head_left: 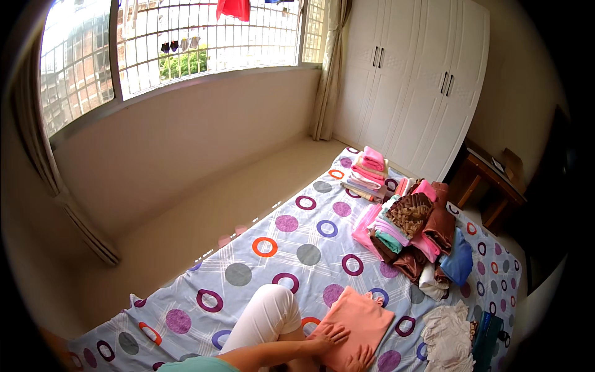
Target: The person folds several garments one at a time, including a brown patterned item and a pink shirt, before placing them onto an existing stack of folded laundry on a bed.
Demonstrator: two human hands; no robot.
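A folded peach-coloured piece of cloth [356,310] lies flat on the bed right in front of me, with a small gathered or knotted bit along its far edge. My left hand [333,335] rests on its left part, fingers stretched out. Closer to the picture's lower edge, my right hand [359,359] presses on the near right part of the same cloth, its fingers spread. Neither hand grips the cloth. My bent knee in white trousers [266,313] is just left of it.
A patterned sheet [238,274] covers the bed. A mixed heap of clothes and fabrics [409,214] lies right of centre, beyond it a neat folded stack [367,175]. A crumpled white garment [447,338] and a dark teal object [488,338] lie at right. A white wardrobe [409,74] stands behind.
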